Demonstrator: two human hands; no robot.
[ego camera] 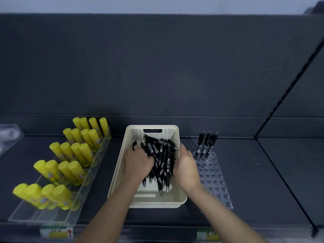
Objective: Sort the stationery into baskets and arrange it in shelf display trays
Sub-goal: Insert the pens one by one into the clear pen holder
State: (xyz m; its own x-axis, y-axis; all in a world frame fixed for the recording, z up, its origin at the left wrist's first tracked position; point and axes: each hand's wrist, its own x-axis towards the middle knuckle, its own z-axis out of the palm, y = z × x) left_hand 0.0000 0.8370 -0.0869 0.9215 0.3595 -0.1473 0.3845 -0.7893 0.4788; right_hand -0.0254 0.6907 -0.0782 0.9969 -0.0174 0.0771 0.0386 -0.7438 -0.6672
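Note:
A cream plastic basket [121, 165] stands on the dark shelf and holds a heap of several black pens [162, 155]. Both my hands are inside it. My left hand [137, 163] lies on the left side of the heap, fingers curled into the pens. My right hand [186, 166] cups the right side of the heap, thumb up by the basket's right wall. Right of the basket lies a clear pen tray with round holes [213, 178]; three black pens [206, 144] stand upright in its far row.
A clear tiered tray [82, 188] at the left holds several yellow glue sticks [73, 151] in rows. Another clear tray [10, 135] shows at the far left edge. The shelf's back panel rises behind, and a shelf divider [284, 183] runs at the right. Price labels [56, 232] sit on the front edge.

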